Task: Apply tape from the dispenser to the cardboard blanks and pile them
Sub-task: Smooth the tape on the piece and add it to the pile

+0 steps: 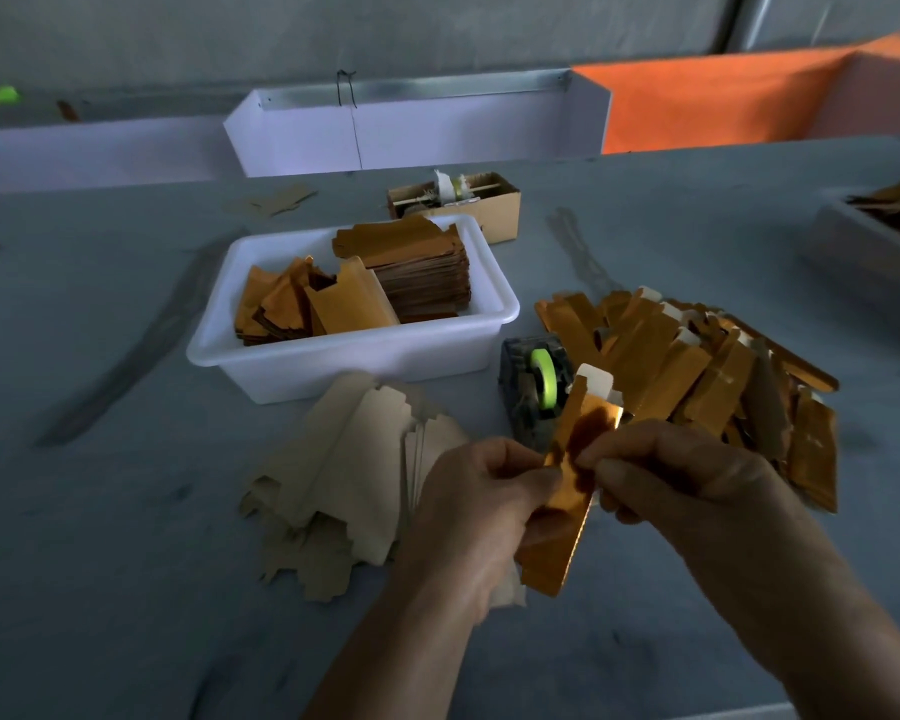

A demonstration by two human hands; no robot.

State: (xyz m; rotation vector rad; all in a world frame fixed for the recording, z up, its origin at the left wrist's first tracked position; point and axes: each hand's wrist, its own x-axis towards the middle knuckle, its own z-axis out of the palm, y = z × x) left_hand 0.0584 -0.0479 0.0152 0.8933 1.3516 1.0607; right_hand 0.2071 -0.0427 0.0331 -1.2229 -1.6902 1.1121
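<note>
Grey tabletop (126, 511) carries, left of the tape dispenser (533, 392), a fanned stack of plain blanks (344, 459) and a white tub (344, 356) behind it. Just in front of the dispenser, the left hand (474, 511) and right hand (666, 475) both pinch one gold blank (572, 475), its long axis running near-to-far, far end tilted right. Right of the dispenser lies a loose gold pile (697, 376).
</note>
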